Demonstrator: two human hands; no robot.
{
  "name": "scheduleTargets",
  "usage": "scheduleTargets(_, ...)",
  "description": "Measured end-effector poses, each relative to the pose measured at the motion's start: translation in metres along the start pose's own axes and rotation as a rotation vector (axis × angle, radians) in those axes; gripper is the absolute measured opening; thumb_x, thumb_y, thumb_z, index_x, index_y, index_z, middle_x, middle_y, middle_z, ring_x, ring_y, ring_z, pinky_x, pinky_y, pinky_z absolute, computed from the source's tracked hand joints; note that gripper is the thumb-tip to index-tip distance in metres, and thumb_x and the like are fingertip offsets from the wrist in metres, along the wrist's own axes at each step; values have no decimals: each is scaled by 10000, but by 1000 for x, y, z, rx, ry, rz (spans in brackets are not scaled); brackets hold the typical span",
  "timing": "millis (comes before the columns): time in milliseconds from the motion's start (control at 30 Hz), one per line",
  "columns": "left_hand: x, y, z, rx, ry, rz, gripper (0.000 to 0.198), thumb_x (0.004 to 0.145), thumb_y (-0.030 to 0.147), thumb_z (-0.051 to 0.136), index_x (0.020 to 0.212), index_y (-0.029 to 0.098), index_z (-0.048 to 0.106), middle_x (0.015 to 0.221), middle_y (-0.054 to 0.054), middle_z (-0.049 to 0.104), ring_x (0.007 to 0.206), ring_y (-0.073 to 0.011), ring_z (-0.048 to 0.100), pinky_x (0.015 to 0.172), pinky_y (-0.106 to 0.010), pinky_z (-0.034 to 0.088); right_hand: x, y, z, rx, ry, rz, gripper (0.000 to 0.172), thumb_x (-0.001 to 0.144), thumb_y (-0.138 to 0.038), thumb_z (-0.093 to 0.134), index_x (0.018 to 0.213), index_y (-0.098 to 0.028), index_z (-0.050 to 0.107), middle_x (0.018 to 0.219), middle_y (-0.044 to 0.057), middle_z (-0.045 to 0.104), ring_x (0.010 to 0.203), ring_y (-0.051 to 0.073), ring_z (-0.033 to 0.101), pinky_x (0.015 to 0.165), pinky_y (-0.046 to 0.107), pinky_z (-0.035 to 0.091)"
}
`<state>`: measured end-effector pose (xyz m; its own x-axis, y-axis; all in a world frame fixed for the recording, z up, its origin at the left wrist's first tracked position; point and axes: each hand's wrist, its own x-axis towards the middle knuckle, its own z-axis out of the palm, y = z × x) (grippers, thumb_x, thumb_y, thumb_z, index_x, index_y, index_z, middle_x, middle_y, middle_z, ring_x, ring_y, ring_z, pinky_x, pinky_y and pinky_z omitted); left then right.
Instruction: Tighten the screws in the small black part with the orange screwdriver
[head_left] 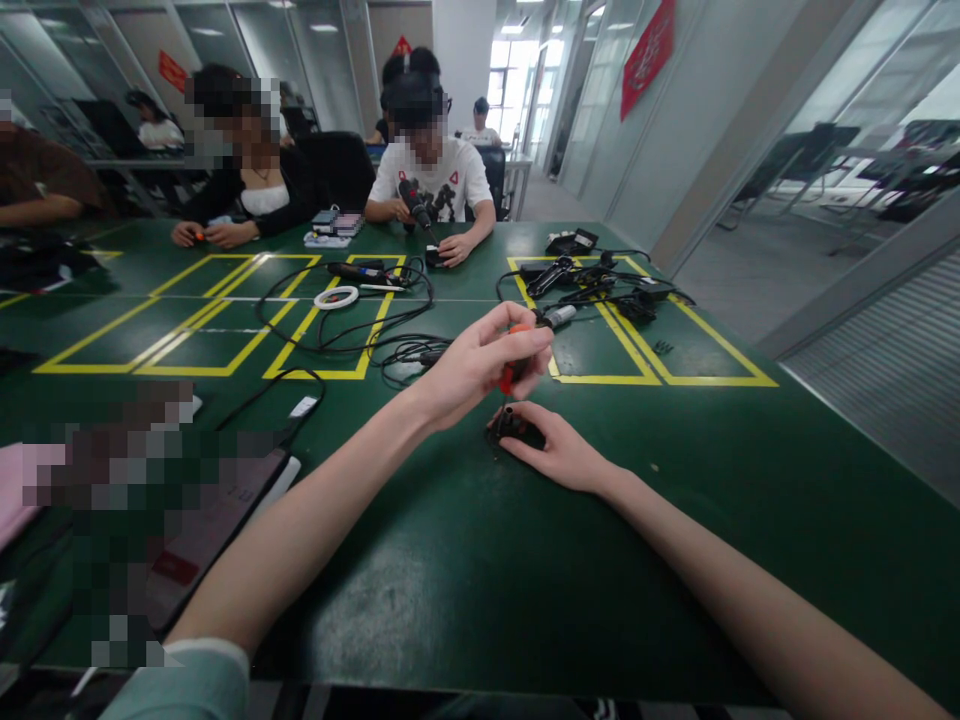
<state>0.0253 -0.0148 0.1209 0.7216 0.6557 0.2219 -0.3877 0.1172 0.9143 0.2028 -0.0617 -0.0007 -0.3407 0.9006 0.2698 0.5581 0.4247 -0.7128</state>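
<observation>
My left hand (pixel 476 365) is closed around a red-and-black screwdriver (pixel 513 376), held upright with its shaft pointing down. Below it, my right hand (pixel 564 450) grips a small black plastic part (pixel 527 433) against the green table (pixel 465 560). The screwdriver's tip meets the black part near its left end. My right fingers partly cover this part, so its full shape is hidden.
Coiled black cables (pixel 409 355) and a white tape roll (pixel 336 298) lie ahead on the left. Black parts (pixel 555 278) sit inside yellow tape outlines on the right. A phone-like device (pixel 217 520) lies near my left forearm. Across the table, a person (pixel 435 180) holds a power driver (pixel 416 203).
</observation>
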Motion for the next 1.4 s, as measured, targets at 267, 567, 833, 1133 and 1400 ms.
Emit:
scheduleTargets(267, 2, 2, -5, -12, -24, -23, 342, 917, 463, 599, 895, 127, 658, 720, -9, 591, 624, -110, 542, 631, -266, 442, 0, -1, -2, -3, -11, -1, 264, 948, -336, 615, 1176, -203, 619, 1096, 108, 723, 957, 250, 694, 864, 426, 577)
scheduleTargets(567, 0, 1, -3, -1, -24, 4, 274, 850, 384, 712, 903, 191, 525, 758, 19, 650, 562, -80, 497, 556, -230, 355, 0, -1, 0, -4, -1, 7, 247, 934, -345, 618, 1145, -216, 628, 1091, 100, 729, 969, 261, 697, 876, 440, 574)
scheduleTargets(833, 1, 3, -6, -22, -62, -31, 266, 881, 411, 672, 878, 152, 610, 851, -33, 665, 765, -134, 611, 764, -280, 493, 0, -3, -2, -5, -9, 5, 273, 943, -345, 612, 1177, -207, 627, 1100, 105, 732, 948, 251, 692, 863, 432, 578)
scheduleTargets(1133, 0, 2, -4, -27, -41, -11, 284, 863, 427, 691, 925, 184, 559, 770, 2, 632, 599, -95, 487, 585, -245, 382, 0, -2, -1, -12, -7, 8, 258, 940, -343, 625, 1164, -214, 632, 1109, 103, 732, 991, 265, 705, 894, 445, 583)
scheduleTargets(1400, 1, 2, -6, -17, -27, -18, 240, 835, 354, 733, 870, 160, 595, 907, -26, 659, 831, -132, 626, 788, -261, 496, 0, -4, -2, 3, -12, 10, 254, 944, -328, 627, 1172, -217, 637, 1111, 102, 728, 965, 253, 697, 884, 439, 584)
